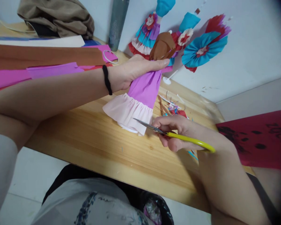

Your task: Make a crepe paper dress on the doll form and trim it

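Note:
My left hand is closed around a paper doll near its neck. The doll has a brown crepe-paper head, a purple dress and a pale pink ruffled hem, and it leans with the hem toward me. In my right hand is a pair of scissors with yellow handles, held along the handle. Their blades point left, over or against the lower right of the pink hem; whether they touch it I cannot tell. Part of the doll's upper body is hidden behind my left thumb.
Several crepe-paper figures in blue, red and purple stand at the wall. Paper scraps lie beyond my right hand. Strips of brown paper and pink paper cover the left. A grey-green bottle, bunched brown cloth and red sheet surround the wooden table.

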`<state>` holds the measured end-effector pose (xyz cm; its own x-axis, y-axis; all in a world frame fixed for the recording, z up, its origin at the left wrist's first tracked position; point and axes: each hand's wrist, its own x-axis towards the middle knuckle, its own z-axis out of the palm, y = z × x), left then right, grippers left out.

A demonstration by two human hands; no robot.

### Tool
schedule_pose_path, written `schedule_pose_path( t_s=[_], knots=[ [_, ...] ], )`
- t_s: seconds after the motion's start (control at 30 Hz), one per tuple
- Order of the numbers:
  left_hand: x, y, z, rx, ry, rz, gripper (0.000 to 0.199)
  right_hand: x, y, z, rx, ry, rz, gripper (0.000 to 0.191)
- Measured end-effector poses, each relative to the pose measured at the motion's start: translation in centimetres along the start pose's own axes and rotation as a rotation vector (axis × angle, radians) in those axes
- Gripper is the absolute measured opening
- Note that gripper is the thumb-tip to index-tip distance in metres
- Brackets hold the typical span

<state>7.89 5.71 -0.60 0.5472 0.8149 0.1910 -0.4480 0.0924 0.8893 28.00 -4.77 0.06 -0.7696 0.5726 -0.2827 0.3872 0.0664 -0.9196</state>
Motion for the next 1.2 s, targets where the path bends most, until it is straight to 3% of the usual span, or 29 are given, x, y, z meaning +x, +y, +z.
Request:
schedule_pose_path(
  t_s=[0.33, 0.83, 1.07, 1.2],
  knots=[
    [0.1, 0.0, 0.0, 0.003, -0.009, -0.023, 0.012, 0.1, 0.3, 0.0, 0.001, 0.021, 0.002, 0.049],
    [0.0, 0.1, -0.1, 0.024, 0.002, -0.028, 0.014, -0.2, -0.4, 0.3, -0.028, 0.056, 0.150, 0.050],
    [-0.4, 0.7, 0.5, 0.033, 0.038, -0.051, 0.018, -0.1, -0.2, 0.1, -0.038, 0.022, 0.035, 0.042],
    [-0.5, 1.2, 1.0, -0.080, 0.096, -0.089, 0.014, -0.4, -0.3, 0.0, -0.049, -0.014, 0.065, 0.039]
  ],
)
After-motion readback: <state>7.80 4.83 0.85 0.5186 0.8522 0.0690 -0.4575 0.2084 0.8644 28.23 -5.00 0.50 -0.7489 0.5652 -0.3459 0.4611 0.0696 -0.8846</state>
